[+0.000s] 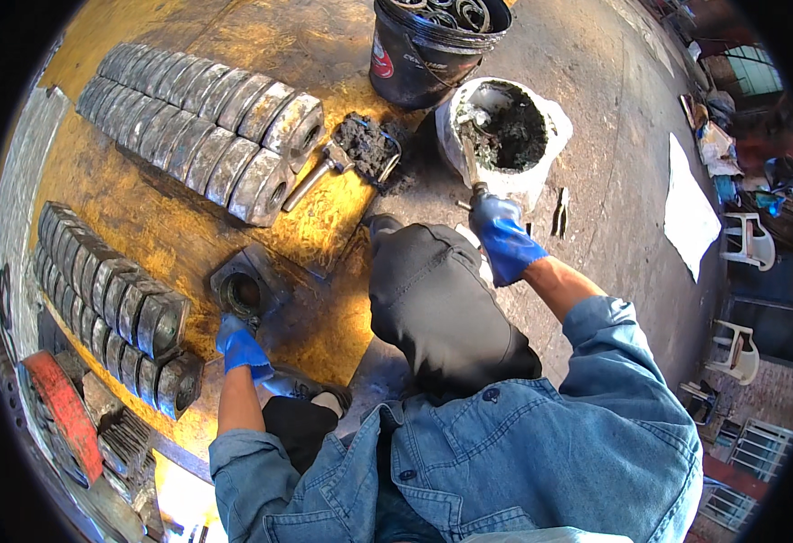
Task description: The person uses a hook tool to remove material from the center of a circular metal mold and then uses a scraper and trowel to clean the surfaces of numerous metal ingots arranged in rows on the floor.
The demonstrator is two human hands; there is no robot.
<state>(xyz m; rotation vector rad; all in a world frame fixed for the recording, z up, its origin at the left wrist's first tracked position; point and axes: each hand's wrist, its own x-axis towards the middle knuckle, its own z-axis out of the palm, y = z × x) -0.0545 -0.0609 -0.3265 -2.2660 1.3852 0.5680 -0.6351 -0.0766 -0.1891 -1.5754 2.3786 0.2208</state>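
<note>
My left hand (241, 345), in a blue glove, grips the near edge of a dark metal block (263, 271) with a round hole through it; some of its fingers are hidden. In my gloved right hand (503, 237) is the handle of a scraper with a flat metal blade (469, 163). The blade reaches over the near left rim of a white bucket (541, 185), which holds dark, thick grease (516, 136). A hammer (310, 184) lies farther left, beside a small container heaped with black grimy matter (367, 145).
Rows of similar metal blocks stand at the far left (188, 113) and near left (111, 290) on a yellow, grease-stained surface. A black bucket of metal rings (419, 63) stands behind the white one. A red machine part (63, 412) is at lower left; white chairs (748, 242) are at right.
</note>
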